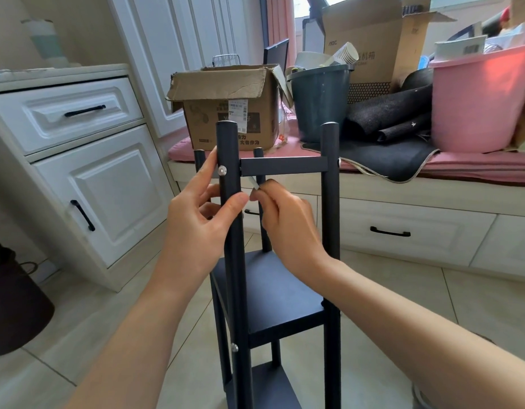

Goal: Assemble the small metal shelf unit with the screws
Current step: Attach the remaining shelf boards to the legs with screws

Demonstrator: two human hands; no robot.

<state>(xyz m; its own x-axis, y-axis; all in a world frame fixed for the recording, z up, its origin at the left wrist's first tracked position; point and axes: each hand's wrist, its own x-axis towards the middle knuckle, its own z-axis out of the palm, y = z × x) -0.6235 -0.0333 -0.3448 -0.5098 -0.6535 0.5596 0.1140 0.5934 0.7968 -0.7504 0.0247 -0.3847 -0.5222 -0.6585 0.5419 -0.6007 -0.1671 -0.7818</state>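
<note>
Your left hand (pixel 200 215) gripped the front-left post (pixel 229 184) of the stiff, light-looking shelf unit (pixel 280 293) standing on the floor, while your right hand (pixel 287 219) pinched a small pale tool (pixel 253 183).

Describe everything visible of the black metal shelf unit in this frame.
The black metal shelf unit stands upright on the tiled floor: matte round posts, flat shelves low down, a crossbar between the near posts. Silver screw heads show on the near-left post. The left hand grips that post; the right hand pinches a small pale tool below the crossbar.
</note>
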